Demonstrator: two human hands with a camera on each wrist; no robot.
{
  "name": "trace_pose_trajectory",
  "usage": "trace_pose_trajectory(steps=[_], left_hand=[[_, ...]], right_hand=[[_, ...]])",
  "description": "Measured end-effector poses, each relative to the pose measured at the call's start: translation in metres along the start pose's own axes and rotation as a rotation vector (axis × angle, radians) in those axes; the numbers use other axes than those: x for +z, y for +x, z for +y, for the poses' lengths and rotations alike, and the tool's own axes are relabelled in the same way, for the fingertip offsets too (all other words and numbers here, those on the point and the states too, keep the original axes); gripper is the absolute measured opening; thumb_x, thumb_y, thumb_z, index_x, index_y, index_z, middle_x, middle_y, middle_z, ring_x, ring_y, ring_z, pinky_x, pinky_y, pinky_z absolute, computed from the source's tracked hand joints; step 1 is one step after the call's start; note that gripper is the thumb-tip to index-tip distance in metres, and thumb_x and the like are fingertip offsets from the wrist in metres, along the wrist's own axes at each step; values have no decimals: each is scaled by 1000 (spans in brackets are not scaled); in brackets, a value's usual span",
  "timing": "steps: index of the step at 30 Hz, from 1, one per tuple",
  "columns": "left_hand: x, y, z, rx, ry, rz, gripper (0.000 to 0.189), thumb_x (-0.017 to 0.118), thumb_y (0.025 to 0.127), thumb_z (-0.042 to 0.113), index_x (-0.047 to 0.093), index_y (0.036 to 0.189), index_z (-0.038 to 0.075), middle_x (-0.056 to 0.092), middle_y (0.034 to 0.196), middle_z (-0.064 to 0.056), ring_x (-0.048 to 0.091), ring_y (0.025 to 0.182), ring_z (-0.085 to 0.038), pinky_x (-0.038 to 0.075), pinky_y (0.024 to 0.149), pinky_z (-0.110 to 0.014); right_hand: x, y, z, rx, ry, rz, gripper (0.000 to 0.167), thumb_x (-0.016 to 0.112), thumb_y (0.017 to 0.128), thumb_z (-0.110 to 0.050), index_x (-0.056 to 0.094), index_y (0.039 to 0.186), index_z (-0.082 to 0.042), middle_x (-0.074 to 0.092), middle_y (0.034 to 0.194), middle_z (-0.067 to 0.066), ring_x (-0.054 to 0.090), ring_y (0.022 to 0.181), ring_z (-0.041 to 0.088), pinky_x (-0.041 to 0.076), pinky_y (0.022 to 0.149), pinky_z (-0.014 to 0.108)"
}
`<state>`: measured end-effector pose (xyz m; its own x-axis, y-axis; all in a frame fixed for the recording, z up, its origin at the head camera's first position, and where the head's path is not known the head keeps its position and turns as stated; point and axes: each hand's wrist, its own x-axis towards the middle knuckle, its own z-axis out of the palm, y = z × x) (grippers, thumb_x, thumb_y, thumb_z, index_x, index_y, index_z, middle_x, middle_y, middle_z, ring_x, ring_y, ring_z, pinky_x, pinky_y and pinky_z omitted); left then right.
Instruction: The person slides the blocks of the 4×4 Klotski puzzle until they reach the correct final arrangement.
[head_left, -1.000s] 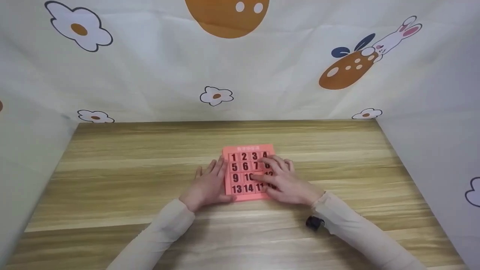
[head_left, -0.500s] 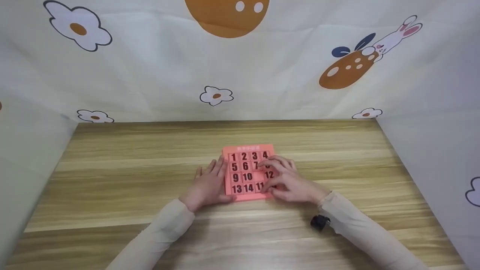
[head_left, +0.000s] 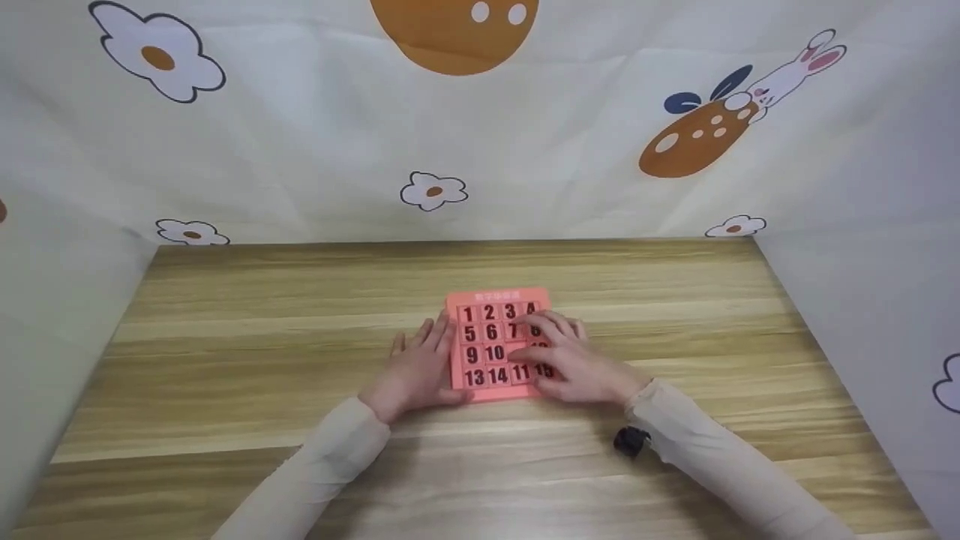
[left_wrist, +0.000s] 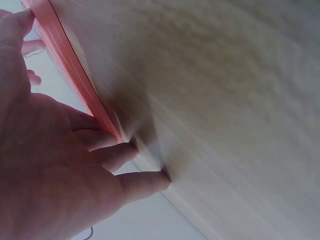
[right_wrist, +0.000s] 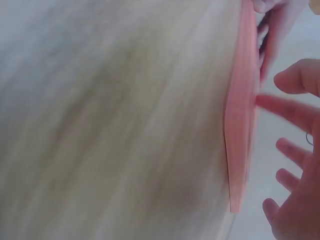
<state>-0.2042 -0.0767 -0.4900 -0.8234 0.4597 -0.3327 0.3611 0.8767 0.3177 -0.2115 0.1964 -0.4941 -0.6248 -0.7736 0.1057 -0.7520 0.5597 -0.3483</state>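
Observation:
A pink sliding number puzzle lies flat on the wooden table. My left hand braces its left side with straight fingers, the thumb at the near left corner. The left wrist view shows fingertips against the puzzle's pink side, two fingers reaching to the table. Over the right columns is my right hand, fingers spread, the index fingertip down at the puzzle's face. That finger covers most of the 12 tile, beside an open slot right of the 10 tile. Tiles 11 and 15 sit below.
The wooden table spreads around the puzzle. A pale printed curtain rises along its back edge and both sides. A small black device is at the right sleeve's cuff.
My right hand drew back to the right, baring the slot and the 12 tile, then came left again over the 12. The 15 tile now shows. My left hand has stayed put.

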Motion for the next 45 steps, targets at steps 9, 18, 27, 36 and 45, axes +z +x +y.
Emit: trace_pose_trajectory(steps=[9,18,27,36,45], left_hand=[[-1,1,1,-6,-6,-10,111,63,81,64,8,154,1,-2,160,-15,5,144,-36,9,111,-62],[-1,0,0,-2,-10,-6,111,62,81,65,7,154,1,-2,160,-15,5,144,-37,9,111,-62],[0,0,0,7,4,10,111,62,80,65,9,154,0,0,160,-16,7,144,-37,10,111,-62],[0,1,0,-3,-7,-2,112,64,80,65,8,154,1,0,160,-15,5,145,-36,10,111,-62],[2,2,0,-5,-15,-2,113,64,79,65,8,154,1,0,160,-15,5,145,-36,9,111,-62]], right_hand=[[-4,-4,5,-106,76,50,27,66,78,-17,74,104,-19,37,147,12,24,136,40,15,107,62],[-6,-7,3,27,12,18,36,65,84,-11,71,117,-22,30,153,12,20,139,38,11,110,61],[-6,-12,12,-23,14,102,34,64,81,-7,71,113,-15,34,148,17,25,135,42,17,108,59],[-9,-24,21,4,31,154,28,63,77,-5,73,102,-13,41,142,16,29,132,41,19,105,60],[-12,-37,22,57,40,111,27,65,78,-6,74,102,-14,41,144,13,26,135,36,16,107,60]])
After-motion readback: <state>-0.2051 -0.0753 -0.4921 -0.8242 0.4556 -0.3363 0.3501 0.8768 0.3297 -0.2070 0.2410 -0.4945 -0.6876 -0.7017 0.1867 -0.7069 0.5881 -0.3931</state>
